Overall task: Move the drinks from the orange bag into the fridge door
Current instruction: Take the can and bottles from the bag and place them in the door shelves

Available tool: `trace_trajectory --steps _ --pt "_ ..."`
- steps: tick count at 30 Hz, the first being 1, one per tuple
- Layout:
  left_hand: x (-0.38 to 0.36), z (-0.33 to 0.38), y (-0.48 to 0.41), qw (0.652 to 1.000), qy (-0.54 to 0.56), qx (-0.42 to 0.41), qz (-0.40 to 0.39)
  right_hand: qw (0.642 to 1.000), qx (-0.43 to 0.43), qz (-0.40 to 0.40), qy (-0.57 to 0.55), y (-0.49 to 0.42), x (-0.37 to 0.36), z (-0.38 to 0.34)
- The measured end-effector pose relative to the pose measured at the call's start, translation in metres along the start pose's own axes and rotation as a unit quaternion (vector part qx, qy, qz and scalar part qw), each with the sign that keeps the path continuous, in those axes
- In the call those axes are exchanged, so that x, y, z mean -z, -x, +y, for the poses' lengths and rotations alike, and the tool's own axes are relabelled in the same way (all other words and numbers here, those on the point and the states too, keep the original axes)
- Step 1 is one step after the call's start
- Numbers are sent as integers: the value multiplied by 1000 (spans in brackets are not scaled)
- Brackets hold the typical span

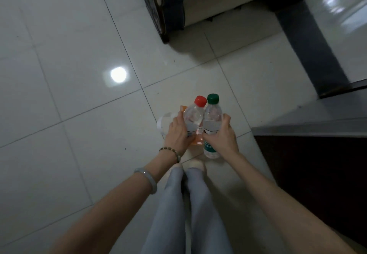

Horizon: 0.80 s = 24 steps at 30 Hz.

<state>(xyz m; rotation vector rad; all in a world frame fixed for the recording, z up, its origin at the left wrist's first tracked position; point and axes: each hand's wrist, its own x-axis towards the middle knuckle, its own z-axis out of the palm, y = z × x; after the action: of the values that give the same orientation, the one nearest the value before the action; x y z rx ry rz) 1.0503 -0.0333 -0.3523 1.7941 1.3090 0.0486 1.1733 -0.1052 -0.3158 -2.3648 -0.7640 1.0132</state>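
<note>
My left hand [177, 131] grips a clear water bottle with a red cap [194, 115]. A second clear bottle, green-capped [212, 118], is held upright in my right hand [220, 136]. The two bottles touch side by side above the floor. Behind and below them a bit of the orange bag [196, 141] shows on the tiles, mostly hidden by my hands. A pale white bottle or container [164, 122] lies just left of my left hand. The fridge is not in view.
Glossy white floor tiles [79, 75] spread to the left. A dark-and-cream sofa [198, 1] stands at the top. A dark cabinet with a grey top [309, 154] is close on the right. My legs and feet [190, 174] are below the bottles.
</note>
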Motion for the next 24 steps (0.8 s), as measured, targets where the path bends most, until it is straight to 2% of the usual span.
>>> trace_trajectory --steps 4,9,14,18,24 --pt "59 61 50 999 -8 -50 -14 999 26 23 -4 61 65 -41" --pt "103 132 107 991 -6 -121 -49 995 23 57 -84 140 133 -64" --pt "106 196 149 966 -44 -212 -142 981 -9 114 -160 215 187 -47" --pt "84 246 183 923 -85 -307 -218 963 -54 193 -179 274 224 -15" --pt "15 316 256 829 -121 -461 -294 913 -132 327 -204 367 273 49"
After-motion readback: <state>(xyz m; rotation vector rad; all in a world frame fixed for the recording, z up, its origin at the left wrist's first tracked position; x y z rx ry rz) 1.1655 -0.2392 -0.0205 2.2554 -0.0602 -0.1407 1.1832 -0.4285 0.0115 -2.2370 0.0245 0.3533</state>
